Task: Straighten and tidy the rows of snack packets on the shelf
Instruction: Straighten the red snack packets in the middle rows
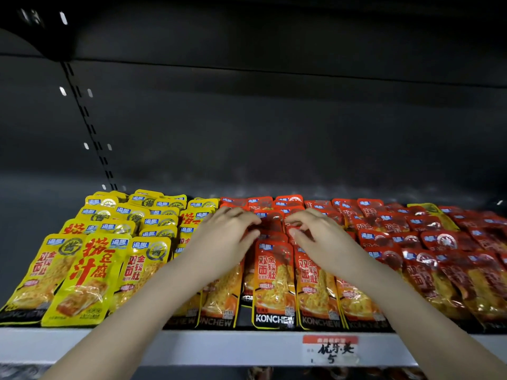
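Rows of snack packets lie overlapping on a shelf (192,344). Yellow packets (90,270) fill the left, orange packets (274,283) the middle, darker red packets (439,259) the right. My left hand (222,239) and my right hand (315,237) both reach into the middle orange rows, fingers curled down onto the tops of packets a few rows back. Fingertips of the two hands nearly meet over one orange packet (270,223). I cannot tell whether either hand pinches a packet. One yellow packet (430,212) sits stray among the red rows at the back right.
A price tag (330,349) with handwritten characters hangs on the shelf's grey front edge. Behind the packets rises a dark back panel with a slotted upright (90,124) at the left. Another dark shelf (274,28) overhangs above. More goods show dimly below the shelf edge.
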### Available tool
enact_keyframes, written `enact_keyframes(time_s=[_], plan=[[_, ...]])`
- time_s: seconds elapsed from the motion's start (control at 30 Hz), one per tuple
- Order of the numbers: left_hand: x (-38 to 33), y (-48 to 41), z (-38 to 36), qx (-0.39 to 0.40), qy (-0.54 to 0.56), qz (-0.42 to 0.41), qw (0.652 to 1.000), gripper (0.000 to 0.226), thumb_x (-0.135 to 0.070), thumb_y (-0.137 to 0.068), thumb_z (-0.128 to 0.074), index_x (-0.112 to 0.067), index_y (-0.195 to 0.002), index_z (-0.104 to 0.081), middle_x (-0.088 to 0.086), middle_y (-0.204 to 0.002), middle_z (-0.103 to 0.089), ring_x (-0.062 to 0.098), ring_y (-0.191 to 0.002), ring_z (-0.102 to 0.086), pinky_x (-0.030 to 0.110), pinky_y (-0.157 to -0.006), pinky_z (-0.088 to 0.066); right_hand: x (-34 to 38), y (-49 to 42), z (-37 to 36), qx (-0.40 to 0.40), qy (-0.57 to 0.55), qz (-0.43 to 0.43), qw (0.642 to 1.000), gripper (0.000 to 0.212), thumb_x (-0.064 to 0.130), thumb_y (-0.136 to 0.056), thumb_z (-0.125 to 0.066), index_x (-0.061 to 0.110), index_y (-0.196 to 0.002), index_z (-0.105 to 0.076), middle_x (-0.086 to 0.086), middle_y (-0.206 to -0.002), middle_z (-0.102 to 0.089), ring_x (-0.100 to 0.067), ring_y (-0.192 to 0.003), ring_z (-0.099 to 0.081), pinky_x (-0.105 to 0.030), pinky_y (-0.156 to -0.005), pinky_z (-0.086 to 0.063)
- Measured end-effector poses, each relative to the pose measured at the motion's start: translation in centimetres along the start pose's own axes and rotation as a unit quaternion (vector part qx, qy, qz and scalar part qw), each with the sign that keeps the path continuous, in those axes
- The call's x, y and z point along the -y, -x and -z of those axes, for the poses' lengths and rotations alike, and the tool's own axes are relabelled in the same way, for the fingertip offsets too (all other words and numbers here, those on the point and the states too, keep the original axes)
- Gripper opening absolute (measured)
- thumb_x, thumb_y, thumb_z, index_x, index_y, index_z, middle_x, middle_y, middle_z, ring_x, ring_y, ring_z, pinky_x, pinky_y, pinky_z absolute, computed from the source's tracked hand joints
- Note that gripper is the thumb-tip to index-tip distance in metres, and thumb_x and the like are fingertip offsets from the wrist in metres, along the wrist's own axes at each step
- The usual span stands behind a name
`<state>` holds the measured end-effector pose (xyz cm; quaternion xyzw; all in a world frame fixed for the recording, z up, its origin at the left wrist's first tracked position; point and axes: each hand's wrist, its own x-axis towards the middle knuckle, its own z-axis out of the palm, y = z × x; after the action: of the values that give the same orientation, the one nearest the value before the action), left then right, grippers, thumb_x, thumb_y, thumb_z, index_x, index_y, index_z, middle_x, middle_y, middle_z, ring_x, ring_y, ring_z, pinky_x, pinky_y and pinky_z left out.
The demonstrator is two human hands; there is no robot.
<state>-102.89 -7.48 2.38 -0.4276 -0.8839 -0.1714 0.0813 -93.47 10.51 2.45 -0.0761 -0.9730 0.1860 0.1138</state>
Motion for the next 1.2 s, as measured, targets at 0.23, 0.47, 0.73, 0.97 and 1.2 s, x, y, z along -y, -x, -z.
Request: enact_keyframes(time_s=[0.23, 0.47, 0.73, 0.97, 1.2], plan=[[0.4, -5.0, -2.0, -0.007, 0.021, 0.094, 0.995, 0.025, -0.023, -0.095, -0.048, -0.023, -0.115, -0.063, 0.000, -0.120, -0.063, 0.023, -0.116, -0.051, 0.037, -0.095, -0.044, -0.6, -3.7, -0.2, -0.008, 0.018, -0.027, 0.999, 0.025, 0.017, -0.097, -0.049, 0.018, -0.118, -0.064, 0.002, -0.117, -0.060, -0.011, -0.103, -0.059, -0.022, -0.089, -0.046], [1.0, -7.1, -3.8, 0.030, 0.014, 0.140, 0.990, 0.023, -0.028, -0.092, -0.053, -0.022, -0.107, -0.069, 0.006, -0.116, -0.063, 0.029, -0.115, -0.048, 0.042, -0.097, -0.043, -0.7, -6.8, -1.6, 0.004, 0.034, -0.043, 0.998, 0.019, 0.017, -0.095, -0.053, 0.011, -0.105, -0.068, -0.007, -0.110, -0.059, -0.022, -0.100, -0.061, -0.030, -0.086, -0.046], [1.6, -7.3, -4.0, 0.017, 0.020, 0.152, 0.988, 0.020, -0.033, -0.092, -0.055, -0.023, -0.102, -0.069, 0.002, -0.116, -0.062, 0.026, -0.117, -0.044, 0.039, -0.102, -0.037, -0.8, -7.6, -1.9, -0.004, -0.029, -0.055, 0.998, 0.011, 0.017, -0.095, -0.055, 0.016, -0.096, -0.066, 0.000, -0.102, -0.064, -0.014, -0.095, -0.061, -0.029, -0.083, -0.052], [1.3, -6.5, -3.2, -0.009, 0.028, 0.122, 0.992, 0.022, -0.032, -0.090, -0.058, -0.025, -0.111, -0.062, -0.002, -0.119, -0.058, 0.023, -0.118, -0.043, 0.036, -0.099, -0.038, -0.5, -7.0, -1.7, -0.026, -0.017, -0.034, 0.999, 0.015, 0.020, -0.096, -0.053, 0.016, -0.103, -0.065, 0.000, -0.108, -0.059, -0.012, -0.091, -0.062, -0.024, -0.082, -0.053], [0.6, -5.6, -2.5, 0.035, -0.039, 0.100, 0.994, 0.025, -0.039, -0.089, -0.057, -0.029, -0.111, -0.064, -0.003, -0.127, -0.051, 0.022, -0.122, -0.036, 0.035, -0.100, -0.033, -0.1, -5.6, -1.5, 0.029, 0.023, 0.001, 0.999, 0.019, 0.034, -0.092, -0.058, 0.021, -0.105, -0.064, 0.005, -0.106, -0.056, -0.010, -0.093, -0.056, -0.023, -0.077, -0.048]])
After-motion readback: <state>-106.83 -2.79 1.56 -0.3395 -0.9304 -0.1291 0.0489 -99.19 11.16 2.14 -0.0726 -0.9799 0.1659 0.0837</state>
